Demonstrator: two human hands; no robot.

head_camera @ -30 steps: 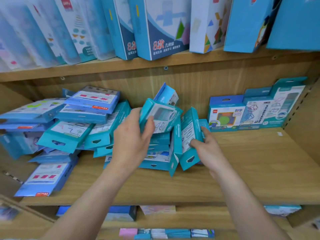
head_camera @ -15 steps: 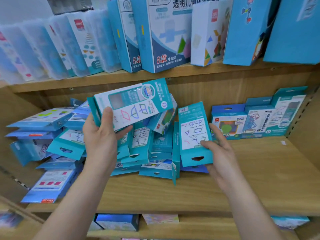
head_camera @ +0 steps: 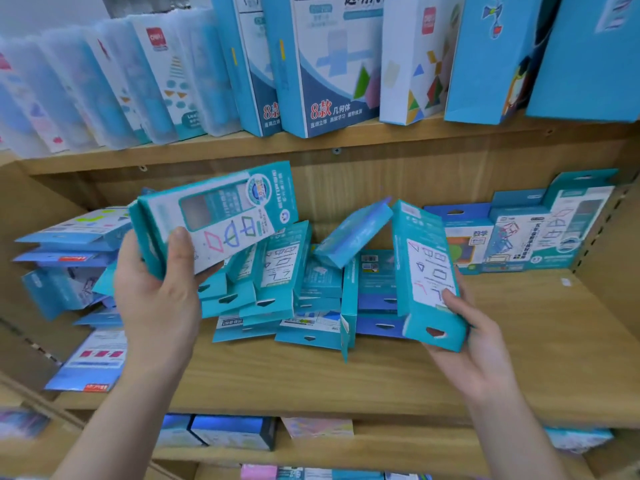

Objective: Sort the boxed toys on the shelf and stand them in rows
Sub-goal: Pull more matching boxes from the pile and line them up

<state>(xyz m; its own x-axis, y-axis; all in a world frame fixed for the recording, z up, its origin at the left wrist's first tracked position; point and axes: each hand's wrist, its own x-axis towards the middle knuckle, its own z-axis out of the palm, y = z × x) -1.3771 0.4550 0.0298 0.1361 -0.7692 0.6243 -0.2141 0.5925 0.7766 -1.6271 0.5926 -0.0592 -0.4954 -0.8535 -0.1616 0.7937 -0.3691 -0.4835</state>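
Note:
My left hand (head_camera: 156,299) grips a teal boxed toy (head_camera: 221,216) by its lower left end, lifted above the pile with its printed front toward me. My right hand (head_camera: 474,341) holds a second teal box (head_camera: 426,271) at its lower end, hang-tab downward, tilted against the pile's right side. Between them a jumbled pile of teal boxes (head_camera: 301,299) lies on the wooden shelf (head_camera: 346,379). A row of boxes (head_camera: 519,233) stands upright at the back right.
More blue boxes (head_camera: 69,258) lie stacked flat at the shelf's left end. Tall boxes (head_camera: 329,64) fill the shelf above. Bare shelf board (head_camera: 536,334) shows in front of the standing row. The right side panel (head_camera: 620,258) closes the shelf. Boxes (head_camera: 228,431) sit on the lower shelf.
My left hand lifted a teal box out of the pile and up. My right hand pulled its box up off the pile and turned its printed face toward me.

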